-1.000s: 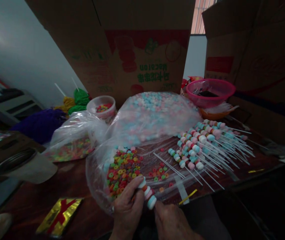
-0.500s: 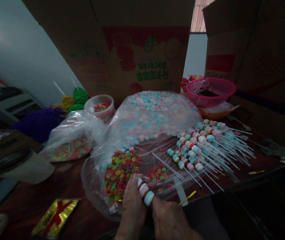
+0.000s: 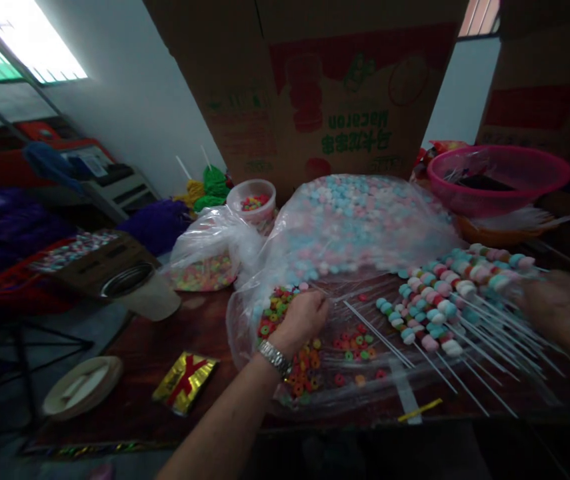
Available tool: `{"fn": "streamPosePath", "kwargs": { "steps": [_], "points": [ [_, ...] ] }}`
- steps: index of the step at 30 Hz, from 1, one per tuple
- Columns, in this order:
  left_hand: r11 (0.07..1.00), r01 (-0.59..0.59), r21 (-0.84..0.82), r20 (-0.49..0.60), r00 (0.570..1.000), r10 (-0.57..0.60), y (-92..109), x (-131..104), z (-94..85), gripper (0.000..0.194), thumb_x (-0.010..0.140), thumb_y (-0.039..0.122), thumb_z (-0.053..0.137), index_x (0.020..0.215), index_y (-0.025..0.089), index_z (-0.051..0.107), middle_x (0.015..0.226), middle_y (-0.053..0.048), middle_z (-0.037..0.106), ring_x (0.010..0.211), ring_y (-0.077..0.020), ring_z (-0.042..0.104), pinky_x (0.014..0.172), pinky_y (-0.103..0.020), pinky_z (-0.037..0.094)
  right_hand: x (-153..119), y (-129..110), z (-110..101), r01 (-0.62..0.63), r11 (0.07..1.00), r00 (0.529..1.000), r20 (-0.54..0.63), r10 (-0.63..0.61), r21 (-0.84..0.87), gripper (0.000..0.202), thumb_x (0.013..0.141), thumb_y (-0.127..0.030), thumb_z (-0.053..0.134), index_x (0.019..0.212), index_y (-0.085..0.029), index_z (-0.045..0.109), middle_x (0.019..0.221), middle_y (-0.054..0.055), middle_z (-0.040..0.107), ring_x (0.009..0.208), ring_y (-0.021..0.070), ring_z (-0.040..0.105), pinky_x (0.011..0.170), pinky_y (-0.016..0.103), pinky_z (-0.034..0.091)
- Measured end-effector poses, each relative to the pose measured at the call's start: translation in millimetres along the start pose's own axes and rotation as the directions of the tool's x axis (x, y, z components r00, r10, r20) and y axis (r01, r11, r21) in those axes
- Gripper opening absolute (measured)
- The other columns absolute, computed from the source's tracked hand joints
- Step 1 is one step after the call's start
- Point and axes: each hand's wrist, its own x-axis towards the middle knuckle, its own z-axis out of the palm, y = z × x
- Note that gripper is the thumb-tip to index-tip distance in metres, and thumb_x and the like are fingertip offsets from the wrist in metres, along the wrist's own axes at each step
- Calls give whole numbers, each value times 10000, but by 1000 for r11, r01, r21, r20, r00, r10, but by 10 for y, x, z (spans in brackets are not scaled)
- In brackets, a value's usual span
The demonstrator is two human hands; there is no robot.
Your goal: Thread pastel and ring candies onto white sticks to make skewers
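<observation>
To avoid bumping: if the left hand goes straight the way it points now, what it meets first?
Probably the left hand would meet the big bag of pink, blue and white sweets, though depth is unclear.

Near left, a gold packet (image 3: 177,380) with a red cross lies right of a pale dish (image 3: 115,381). Far left, a barred window (image 3: 47,40); far centre, a cardboard box (image 3: 249,87) printed "Macaron" upside down.

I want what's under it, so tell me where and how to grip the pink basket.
I'd take the pink basket by its near rim, from the front and above, thumb outside, fingers inside. The rim flares wide above the orange bowl, and a cardboard box stands behind.
</observation>
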Motion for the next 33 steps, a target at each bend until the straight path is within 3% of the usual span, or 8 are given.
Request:
{"fn": "streamPosePath", "kwargs": {
  "steps": [3,5,7,10,19,25,29,33],
  "points": [
    [986,-33,165,-2,999,34,-129,372,-104,128,735,117,494,724,111,621,958,-146,595,1021,-271,497,913,-398,347,-77,-400,2,206,970,976,-38,-213,-131,95,771,-211,544,712,-172,608,772,128,580,796,303,531,651,404,345],
    [966,-28,259,-64,997,46,-171,593,-195,234,719,68,493,916,112,610,1238,-169,448,1219,-309,307,1002,-456,217,-261,-896,64,449,889,887,73,-456,91,206,725,-4,466,736,-146,616,773,119,604,771,234,553,711,349,375],
    [915,16,403,-129,991,40,-177,765,-274,333,748,49,446,1059,105,550,1344,-180,317,1275,-320,193,1011,-490,170,-439,-1365,155,484,828,817,192,-543,284,277,750,17,401,822,-118,632,843,142,626,816,247,572,699,336,398],
    [834,17,551,-114,992,54,-138,920,-279,274,805,90,391,1021,99,559,1186,-189,470,1160,-306,374,936,-467,291,-580,-1750,308,463,804,758,303,-578,374,350,752,44,359,931,-72,636,903,170,633,877,262,579,715,331,417],
    [855,-143,498,57,990,133,-54,933,238,292,824,172,418,1089,96,515,1046,-172,539,983,-276,500,812,-416,397,-657,-1497,732,381,826,813,276,-513,415,362,767,15,334,891,-158,627,911,103,639,871,222,594,713,296,415],
    [884,-314,345,257,938,233,-123,367,105,243,768,207,512,1001,195,583,1012,-75,575,905,-215,543,766,-301,436,-790,-1328,722,282,851,804,376,-461,442,304,808,-55,320,789,-193,591,772,73,644,735,212,616,602,302,421],
    [980,-156,125,80,986,147,-173,36,-140,332,816,191,430,1135,201,519,1060,-72,566,962,-187,526,838,-277,410,-820,-1242,792,370,832,865,173,-471,414,261,777,-41,355,723,-178,570,781,94,607,766,234,576,684,359,422],
    [981,-7,194,56,998,-4,-130,30,-114,235,819,189,418,954,177,610,894,-70,609,865,-181,555,796,-277,424,-871,-1255,880,409,808,886,29,-463,424,255,734,-5,364,742,-169,559,828,95,561,776,212,558,684,318,432]
  ]
}}
